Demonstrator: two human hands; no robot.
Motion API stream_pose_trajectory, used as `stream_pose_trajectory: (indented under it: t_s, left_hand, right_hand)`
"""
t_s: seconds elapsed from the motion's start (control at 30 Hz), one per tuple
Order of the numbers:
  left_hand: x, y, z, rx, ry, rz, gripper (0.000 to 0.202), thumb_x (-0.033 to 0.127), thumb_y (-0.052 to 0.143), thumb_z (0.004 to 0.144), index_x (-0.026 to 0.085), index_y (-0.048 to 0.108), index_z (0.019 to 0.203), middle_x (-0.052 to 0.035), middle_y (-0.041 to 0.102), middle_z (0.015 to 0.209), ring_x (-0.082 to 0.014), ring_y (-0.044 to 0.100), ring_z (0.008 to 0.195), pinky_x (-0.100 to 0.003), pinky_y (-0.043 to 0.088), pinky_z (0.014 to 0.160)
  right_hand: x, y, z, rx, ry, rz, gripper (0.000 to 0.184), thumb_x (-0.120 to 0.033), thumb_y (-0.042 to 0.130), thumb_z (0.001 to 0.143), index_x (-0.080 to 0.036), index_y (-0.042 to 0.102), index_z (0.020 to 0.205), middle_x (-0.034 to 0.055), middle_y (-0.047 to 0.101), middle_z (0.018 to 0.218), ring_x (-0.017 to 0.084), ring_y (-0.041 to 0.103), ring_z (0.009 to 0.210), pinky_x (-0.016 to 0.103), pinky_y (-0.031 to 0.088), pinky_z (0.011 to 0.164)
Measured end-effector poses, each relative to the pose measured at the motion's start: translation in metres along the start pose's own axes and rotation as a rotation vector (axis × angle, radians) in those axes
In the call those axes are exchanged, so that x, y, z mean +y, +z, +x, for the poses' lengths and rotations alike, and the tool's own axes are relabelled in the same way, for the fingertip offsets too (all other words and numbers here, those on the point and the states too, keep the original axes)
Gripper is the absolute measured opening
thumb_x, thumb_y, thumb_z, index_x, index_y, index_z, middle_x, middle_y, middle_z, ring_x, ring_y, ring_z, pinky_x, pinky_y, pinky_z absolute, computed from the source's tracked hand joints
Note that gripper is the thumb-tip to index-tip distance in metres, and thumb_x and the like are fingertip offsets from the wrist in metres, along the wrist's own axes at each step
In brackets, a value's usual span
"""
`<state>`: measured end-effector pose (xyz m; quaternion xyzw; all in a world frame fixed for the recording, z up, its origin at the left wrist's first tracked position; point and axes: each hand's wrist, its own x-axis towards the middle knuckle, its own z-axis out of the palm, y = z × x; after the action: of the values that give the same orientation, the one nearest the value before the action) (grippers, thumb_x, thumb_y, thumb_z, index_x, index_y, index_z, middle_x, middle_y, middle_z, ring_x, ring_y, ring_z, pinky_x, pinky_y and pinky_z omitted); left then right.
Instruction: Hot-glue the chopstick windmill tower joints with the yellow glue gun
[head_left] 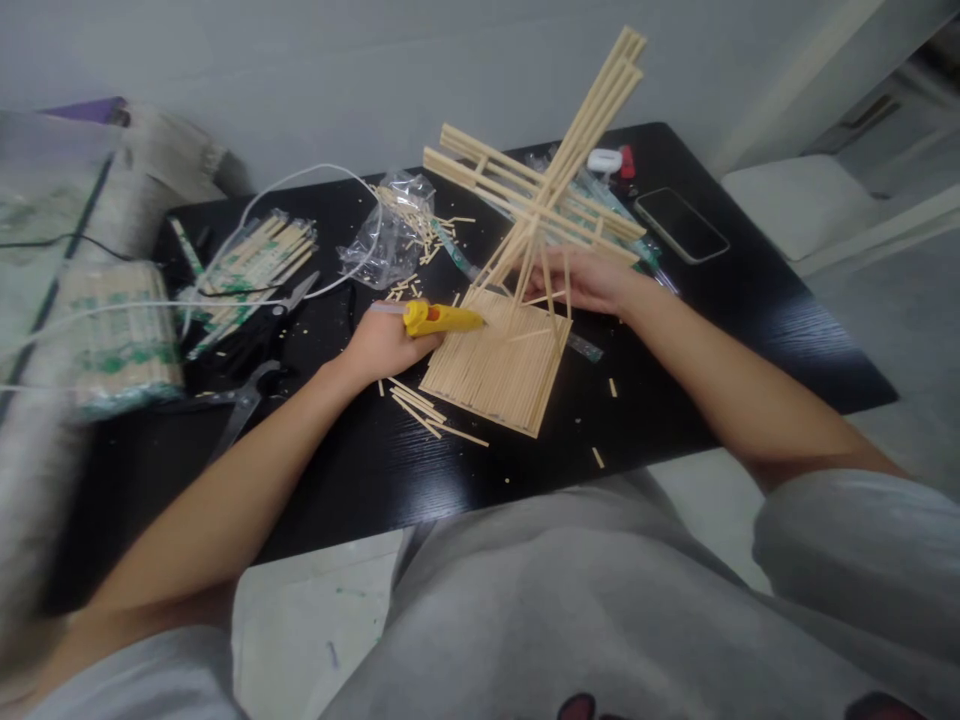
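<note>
My left hand (386,342) is closed round a yellow hot glue gun (441,319), a clear glue stick poking out of its back. Its nozzle points right, over the flat base (491,375) of a windmill model made of thin wooden sticks. Slanting legs rise from this base to crossed blades (592,120), which tilt up toward the wall. My right hand (589,280) grips the model at its legs from the right side; the fingers are partly hidden behind the sticks. Several cut sticks (416,405) lie just below the left hand.
On the black table (360,480) are scissors (296,295), pliers (247,400), wrapped chopsticks (255,265), a plastic bag (386,235) with stick scraps, and a phone (681,225). A big chopstick pack (120,335) sits left. A white cable (300,172) loops behind.
</note>
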<state>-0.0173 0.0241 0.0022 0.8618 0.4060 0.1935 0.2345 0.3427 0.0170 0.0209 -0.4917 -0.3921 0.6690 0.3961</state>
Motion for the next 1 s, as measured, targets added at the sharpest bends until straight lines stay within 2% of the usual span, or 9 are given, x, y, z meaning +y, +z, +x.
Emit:
stream_pose_trajectory:
  t_s: [0.2, 0.33, 0.5, 0.7, 1.0]
  left_hand:
    - [0.0002, 0.0010, -0.0001, -0.003, 0.001, -0.026, 0.018, 0.037, 0.077, 0.095, 0.023, 0.070, 0.087, -0.0019, 0.075, 0.082, -0.0205, 0.069, 0.077, -0.035, 0.050, 0.076]
    - [0.0006, 0.0010, -0.0001, -0.007, -0.002, -0.013, 0.018, 0.038, 0.077, 0.096, 0.023, 0.072, 0.089, -0.0025, 0.077, 0.084, -0.0211, 0.070, 0.078, -0.035, 0.050, 0.076]
    - [-0.0013, 0.0020, -0.0005, 0.002, 0.002, -0.009, 0.018, 0.037, 0.077, 0.097, 0.022, 0.071, 0.087, -0.0033, 0.078, 0.084, -0.0210, 0.070, 0.078, -0.034, 0.050, 0.073]
    - [-0.0017, 0.0028, -0.0007, 0.012, 0.030, -0.007, 0.021, 0.040, 0.074, 0.096, 0.023, 0.067, 0.086, -0.0028, 0.076, 0.082, -0.0207, 0.069, 0.076, -0.035, 0.048, 0.073]
    - [-0.0011, 0.0037, -0.0006, 0.026, 0.029, 0.051, 0.019, 0.042, 0.074, 0.096, 0.024, 0.072, 0.090, -0.0038, 0.078, 0.083, -0.0235, 0.072, 0.077, -0.036, 0.051, 0.073]
  right_hand:
    - [-0.0022, 0.0005, -0.0012, 0.009, 0.021, 0.005, 0.022, -0.015, 0.071, 0.126, -0.025, 0.083, 0.110, 0.0009, 0.072, 0.076, 0.021, 0.081, 0.086, 0.040, 0.074, 0.102]
    - [-0.0029, 0.0018, -0.0023, -0.005, 0.012, 0.000, 0.019, -0.017, 0.073, 0.125, -0.026, 0.083, 0.112, -0.0001, 0.071, 0.075, 0.022, 0.082, 0.087, 0.042, 0.074, 0.104]
    - [-0.0018, 0.0014, -0.0016, -0.024, 0.006, 0.018, 0.029, -0.012, 0.063, 0.129, -0.022, 0.083, 0.111, -0.0002, 0.070, 0.074, 0.017, 0.077, 0.078, 0.033, 0.074, 0.098]
    - [0.0010, 0.0001, 0.0009, 0.002, -0.019, -0.011, 0.014, -0.026, 0.081, 0.123, -0.026, 0.080, 0.110, -0.0008, 0.071, 0.074, 0.021, 0.081, 0.081, 0.037, 0.076, 0.096]
    - [0.0010, 0.0049, -0.0001, 0.021, -0.050, -0.047, 0.019, -0.030, 0.088, 0.120, -0.026, 0.079, 0.104, -0.0026, 0.067, 0.071, 0.020, 0.078, 0.078, 0.038, 0.075, 0.095]
